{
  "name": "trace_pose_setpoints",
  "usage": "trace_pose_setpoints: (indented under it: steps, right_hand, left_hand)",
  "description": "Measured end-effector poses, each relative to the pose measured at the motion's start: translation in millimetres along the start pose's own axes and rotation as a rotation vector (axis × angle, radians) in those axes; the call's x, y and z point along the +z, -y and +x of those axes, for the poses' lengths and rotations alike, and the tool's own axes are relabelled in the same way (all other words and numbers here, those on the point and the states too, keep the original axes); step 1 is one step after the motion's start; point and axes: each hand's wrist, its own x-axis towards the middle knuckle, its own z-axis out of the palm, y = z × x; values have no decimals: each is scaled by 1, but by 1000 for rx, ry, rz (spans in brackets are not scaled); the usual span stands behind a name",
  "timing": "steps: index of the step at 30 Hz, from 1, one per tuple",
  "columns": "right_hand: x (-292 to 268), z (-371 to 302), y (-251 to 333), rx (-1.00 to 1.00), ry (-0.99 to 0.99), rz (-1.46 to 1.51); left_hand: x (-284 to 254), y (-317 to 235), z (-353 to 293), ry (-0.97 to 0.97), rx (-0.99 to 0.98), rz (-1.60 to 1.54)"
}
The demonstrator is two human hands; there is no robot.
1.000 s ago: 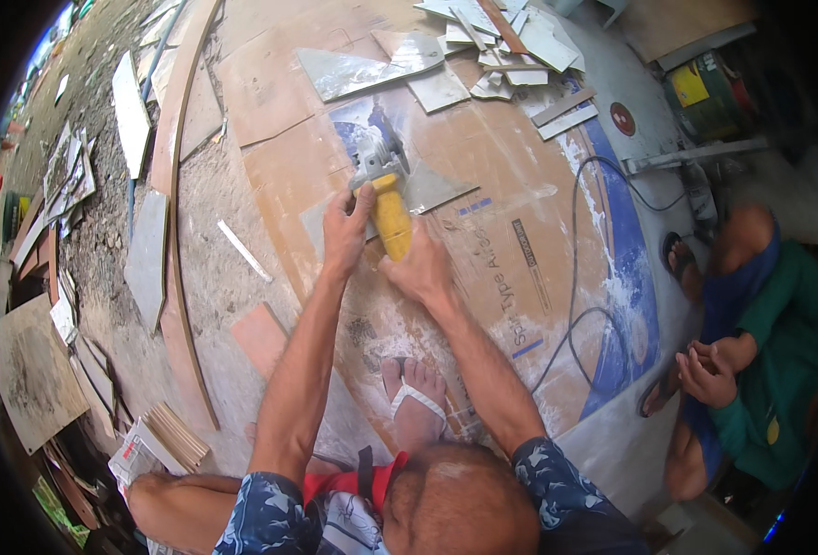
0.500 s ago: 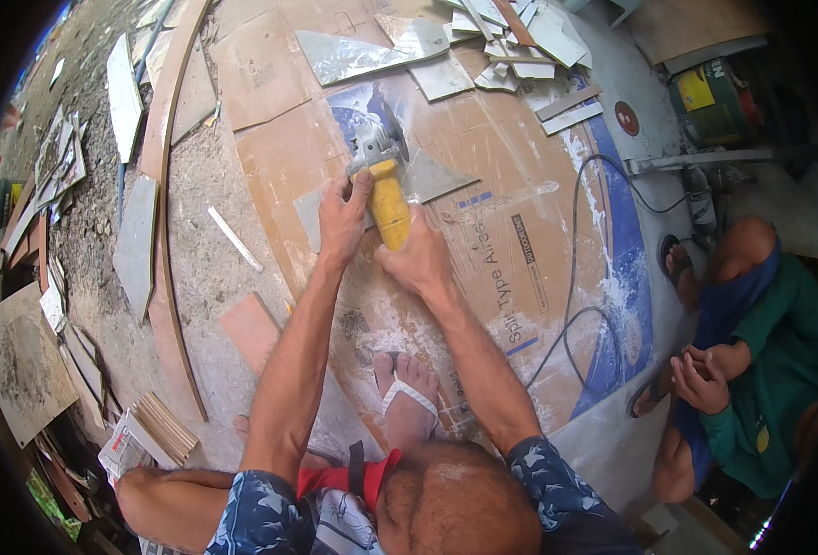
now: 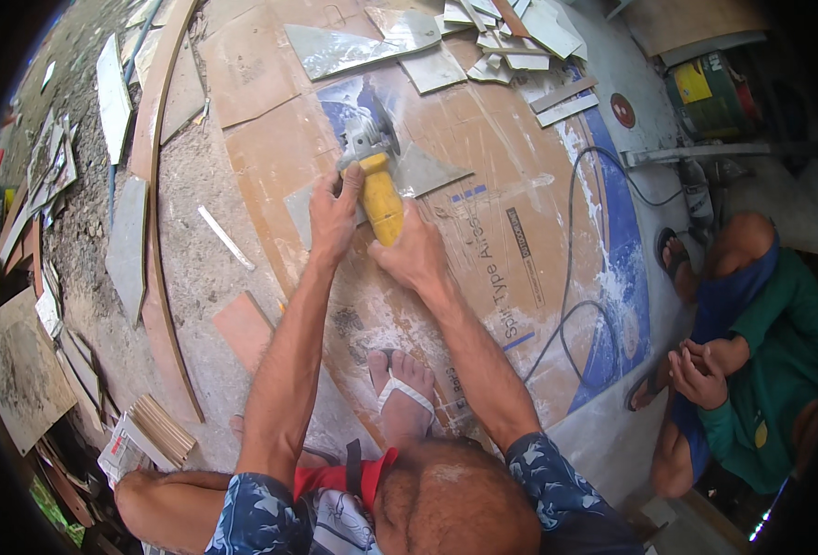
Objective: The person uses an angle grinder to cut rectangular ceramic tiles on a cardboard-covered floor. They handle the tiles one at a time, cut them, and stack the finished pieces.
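Note:
Both my hands are closed on a yellow and grey angle grinder (image 3: 381, 199), whose disc (image 3: 388, 128) points away from me. My right hand (image 3: 416, 248) wraps the rear of the yellow body. My left hand (image 3: 333, 215) grips at the front left, by the grey head. Beneath the grinder lies a grey piece of tile (image 3: 432, 173), partly hidden by the tool and my left hand. Whether the disc touches the tile I cannot tell. Flattened cardboard (image 3: 483, 277), dusted with white powder, lies under the tile.
Broken tile pieces (image 3: 520, 42) are heaped at the far side. A dark cord (image 3: 571, 217) loops across the cardboard on the right. A person in a green top (image 3: 779, 370) squats at the right, hands together. A long wooden strip (image 3: 154, 213) lies on the left.
The whole view has shifted slightly to the left. Relative to the tile, the grinder and both hands look nearly unmoved.

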Motion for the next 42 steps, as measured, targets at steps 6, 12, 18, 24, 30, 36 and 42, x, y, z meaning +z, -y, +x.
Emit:
trace_pose_setpoints:
  steps: [6,12,18,24,30,36,42]
  right_hand:
    - [1,1,-1,-9,-2,-9]
    - [-1,2,0,24,17,-5]
    - [-1,2,2,23,19,0]
    - [-1,2,2,7,5,-8]
    - [-1,1,0,9,-2,-1]
    - [-3,0,-1,30,31,0]
    - [-4,-1,-1,42,38,2]
  left_hand:
    - [-3,-1,1,1,-15,86]
    - [4,5,3,-56,58,60]
    - [2,2,3,-44,11,89]
    - [0,1,3,-30,-31,121]
    - [2,-1,2,-36,-26,136]
    - [0,4,3,-52,-14,224]
    - [2,1,-1,-56,4,203]
